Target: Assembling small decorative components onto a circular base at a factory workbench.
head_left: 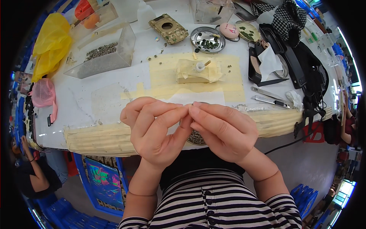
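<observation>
My left hand (158,128) and my right hand (225,128) meet fingertip to fingertip above the table's front edge. Thumbs and forefingers are pinched together, and whatever lies between them is too small to make out. Beneath the hands, mostly covered by them, is a round dish of small greyish parts (195,138). Just beyond stands a block wrapped in masking tape (194,78), with a small white cup (200,67) on top and a thin brown stick (207,63) leaning out of it.
A clear bin (126,49) of small grey parts stands at left. Farther back are a camouflage model tank hull (167,29) and a metal plate (196,35) with dark green pieces. Tweezers (263,91) and a utility knife (270,101) lie at right, near a black case (254,68).
</observation>
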Demonstrator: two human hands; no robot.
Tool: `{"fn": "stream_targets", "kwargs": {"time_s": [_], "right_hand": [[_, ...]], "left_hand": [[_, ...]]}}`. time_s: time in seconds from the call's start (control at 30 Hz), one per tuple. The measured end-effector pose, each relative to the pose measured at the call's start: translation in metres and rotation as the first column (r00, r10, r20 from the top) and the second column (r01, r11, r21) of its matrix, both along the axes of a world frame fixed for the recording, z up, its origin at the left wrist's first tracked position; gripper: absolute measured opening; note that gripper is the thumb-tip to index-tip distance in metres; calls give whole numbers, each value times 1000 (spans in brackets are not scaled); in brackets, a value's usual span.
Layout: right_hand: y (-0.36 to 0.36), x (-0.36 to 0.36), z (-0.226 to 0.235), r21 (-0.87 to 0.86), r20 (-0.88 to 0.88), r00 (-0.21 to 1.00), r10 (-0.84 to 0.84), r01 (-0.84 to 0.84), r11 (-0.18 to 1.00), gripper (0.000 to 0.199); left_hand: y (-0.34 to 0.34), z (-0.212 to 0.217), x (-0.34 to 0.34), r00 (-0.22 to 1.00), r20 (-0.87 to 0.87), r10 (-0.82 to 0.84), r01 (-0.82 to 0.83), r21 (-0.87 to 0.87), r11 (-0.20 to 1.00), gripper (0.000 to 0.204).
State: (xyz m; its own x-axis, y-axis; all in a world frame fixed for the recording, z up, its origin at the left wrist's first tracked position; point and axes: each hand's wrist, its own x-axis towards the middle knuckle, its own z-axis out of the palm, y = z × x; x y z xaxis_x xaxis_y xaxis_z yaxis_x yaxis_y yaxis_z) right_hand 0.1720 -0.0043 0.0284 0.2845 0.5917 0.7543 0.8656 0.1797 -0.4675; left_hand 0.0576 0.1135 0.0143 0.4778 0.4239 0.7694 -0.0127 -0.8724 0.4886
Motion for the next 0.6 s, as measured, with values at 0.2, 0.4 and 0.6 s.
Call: {"fn": "stream_targets", "kwargs": {"time_s": [0.2,0.4,0.6], "right_hand": [[-5,-6,4,-47,-677,726,122,-209,977,22],[-9,0,11,144,-986,12,165,-428,892,18],[-9,6,11,197,-973,29,231,-430,881,15]], "left_hand": [[-1,2,-3,1000,9,-8,8,20,1000,29],[-2,3,-7,999,40,-35,33,55,998,32],[-6,4,-6,1000,1,-7,7,62,998,29]]}}
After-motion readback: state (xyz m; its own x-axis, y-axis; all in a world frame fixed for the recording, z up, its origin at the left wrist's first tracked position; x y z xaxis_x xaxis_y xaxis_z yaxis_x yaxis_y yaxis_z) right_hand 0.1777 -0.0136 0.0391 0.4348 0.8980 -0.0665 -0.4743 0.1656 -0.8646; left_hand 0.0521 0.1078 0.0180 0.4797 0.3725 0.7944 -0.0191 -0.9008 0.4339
